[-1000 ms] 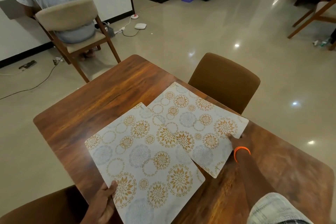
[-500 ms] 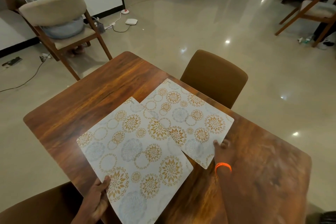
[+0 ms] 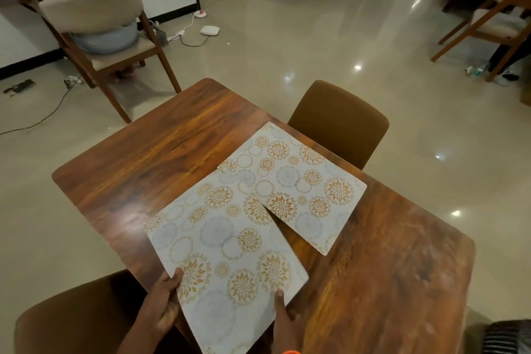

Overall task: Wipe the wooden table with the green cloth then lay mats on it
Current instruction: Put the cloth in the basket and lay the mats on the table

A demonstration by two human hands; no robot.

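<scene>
Two white mats with gold and grey flower circles lie on the wooden table (image 3: 161, 158). The far mat (image 3: 298, 181) rests flat by the table's right edge. The near mat (image 3: 224, 250) overlaps its corner and reaches over the table's front edge. My left hand (image 3: 163, 299) grips the near mat's left front edge, thumb on top. My right hand (image 3: 284, 316) holds the mat's right front edge, thumb on its top face. No green cloth is in view.
A brown padded chair (image 3: 339, 123) is tucked in at the table's right side, another brown chair (image 3: 80, 313) at the front left. A person sits on a wooden chair (image 3: 94, 17) at the back left. Cables (image 3: 189, 34) lie on the floor.
My right hand has left the far mat and come back to take the near mat's right front edge. The near mat has shifted a little toward me.
</scene>
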